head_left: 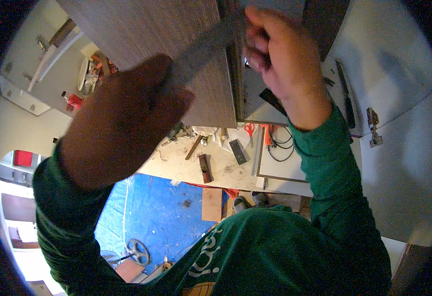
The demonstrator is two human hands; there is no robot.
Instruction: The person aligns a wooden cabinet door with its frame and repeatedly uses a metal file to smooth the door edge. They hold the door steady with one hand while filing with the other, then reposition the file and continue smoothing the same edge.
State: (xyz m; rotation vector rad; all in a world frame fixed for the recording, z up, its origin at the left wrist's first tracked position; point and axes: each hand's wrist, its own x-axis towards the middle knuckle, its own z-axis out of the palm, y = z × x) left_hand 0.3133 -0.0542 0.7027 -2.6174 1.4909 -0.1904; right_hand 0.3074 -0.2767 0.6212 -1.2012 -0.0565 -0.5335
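Up high, we hold our left hand [122, 118] closed around one end of a long grey metal strip [201, 49]. Our right hand [280, 59] pinches the other end with bent fingers, right at the edge of a brown wooden board [142, 29]. The strip lies slanted across the board, touching it. Far below us sits a white table [225, 167] with red scissors [249, 129], black cables [282, 145] and small tools. A blue sheet [152, 212] covers the floor.
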